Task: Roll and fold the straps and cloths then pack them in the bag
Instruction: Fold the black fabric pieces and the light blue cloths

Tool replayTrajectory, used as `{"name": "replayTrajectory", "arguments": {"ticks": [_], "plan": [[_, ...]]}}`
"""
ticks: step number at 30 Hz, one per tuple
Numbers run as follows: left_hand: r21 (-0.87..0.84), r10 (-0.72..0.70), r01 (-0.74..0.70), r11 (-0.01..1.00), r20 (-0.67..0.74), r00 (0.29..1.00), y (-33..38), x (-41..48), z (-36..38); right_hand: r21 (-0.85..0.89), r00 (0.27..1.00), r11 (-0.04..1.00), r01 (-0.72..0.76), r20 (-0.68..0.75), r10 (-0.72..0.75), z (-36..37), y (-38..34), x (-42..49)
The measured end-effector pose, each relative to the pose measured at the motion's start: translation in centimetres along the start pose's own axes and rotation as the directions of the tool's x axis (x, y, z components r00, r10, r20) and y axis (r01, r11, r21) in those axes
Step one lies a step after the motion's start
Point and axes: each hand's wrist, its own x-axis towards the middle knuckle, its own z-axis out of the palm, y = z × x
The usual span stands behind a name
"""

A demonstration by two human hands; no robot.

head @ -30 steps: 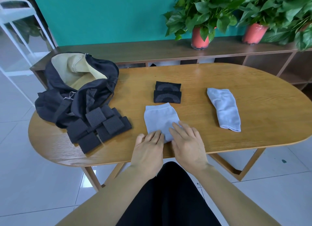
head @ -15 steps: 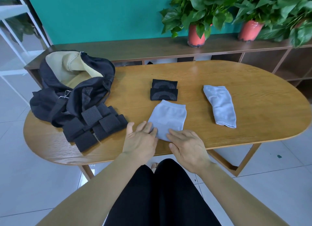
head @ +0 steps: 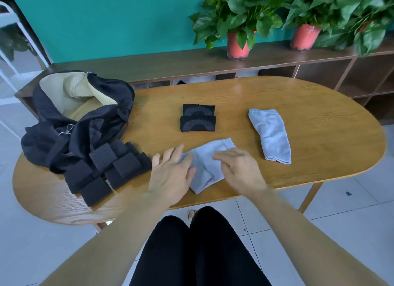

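On the oval table (head: 319, 106) the open black bag (head: 102, 106) slumps at left, black straps (head: 110, 168) piled against it. Near the front edge lies a grey cloth (head: 204, 166) — left hand (head: 172, 174) flat-fingered on its left side, right hand (head: 241, 170) over its right, grip too blurred to tell.

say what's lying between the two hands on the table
The near grey cloth, partly bunched, lies on the table between the left hand and the right hand, which both overlap its edges. The head view shows it.
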Motion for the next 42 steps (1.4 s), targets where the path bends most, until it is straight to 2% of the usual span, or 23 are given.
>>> {"name": "replayTrajectory", "arguments": {"ticks": [2,3,5,8,12,17,21,25,27,30,32,34,36,39,42], "plan": [[-0.053,0.062,-0.070,0.996,-0.137,0.989,1.9,0.1,0.2,-0.142,0.994,0.989,-0.039,0.092,0.052,-0.4,1.7,1.7],[-0.061,0.094,-0.105,0.993,-0.160,0.983,2.8,0.1,0.4,-0.212,0.988,0.977,-0.030,0.144,0.061,-0.4,2.4,2.3],[-0.054,0.126,-0.134,0.989,-0.136,0.983,4.4,-0.1,0.9,-0.317,0.968,0.948,0.003,0.240,0.078,-0.5,3.2,3.2],[0.017,0.105,-0.104,0.994,-0.043,0.994,4.5,0.1,1.1,-0.395,0.947,0.917,0.059,0.312,0.073,-0.7,3.8,3.5],[0.103,0.063,-0.068,0.992,0.050,0.997,2.7,1.0,0.4,-0.333,0.953,0.941,0.054,0.299,0.052,-1.0,4.3,2.0],[0.159,0.053,-0.067,0.985,0.091,0.994,1.0,1.6,0.0,-0.206,0.987,0.977,0.051,0.158,-0.019,-0.1,3.3,-0.7],[0.203,0.055,-0.079,0.976,0.122,0.991,0.7,2.1,0.0,-0.133,0.987,0.985,0.107,0.130,-0.090,0.8,1.0,-2.8],[0.161,0.103,-0.129,0.978,0.162,0.981,-0.2,2.1,-0.1,-0.090,0.980,0.985,0.149,0.144,-0.135,2.2,-1.4,-3.9],[0.109,0.146,-0.157,0.982,0.103,0.984,-1.0,1.5,-0.1,-0.060,0.981,0.988,0.143,0.142,-0.133,2.5,-2.0,-4.0],[-0.016,0.140,-0.142,0.990,-0.060,0.988,-1.9,0.0,-0.1,0.001,0.993,0.997,0.082,0.084,-0.082,1.5,-1.7,-3.8],[-0.111,0.161,-0.178,0.978,-0.148,0.976,-2.0,-1.4,0.3,-0.013,0.998,0.999,0.052,0.030,-0.051,0.6,-1.4,-3.7],[-0.172,0.201,-0.236,0.956,-0.202,0.959,-1.5,-2.8,0.7,-0.053,0.997,0.997,0.059,0.049,-0.057,0.0,-1.2,-3.9],[-0.187,0.222,-0.251,0.950,-0.164,0.961,-0.9,-4.1,0.8,-0.109,0.983,0.986,0.123,0.147,-0.106,-0.1,-1.2,-4.5],[-0.124,0.241,-0.247,0.961,-0.064,0.968,-0.4,-5.4,1.2,-0.175,0.949,0.961,0.215,0.271,-0.162,0.4,-0.8,-5.7],[-0.122,0.245,-0.255,0.959,-0.090,0.965,-0.4,-5.6,1.3,-0.165,0.960,0.962,0.218,0.212,-0.182,0.8,-0.4,-6.1]]}}
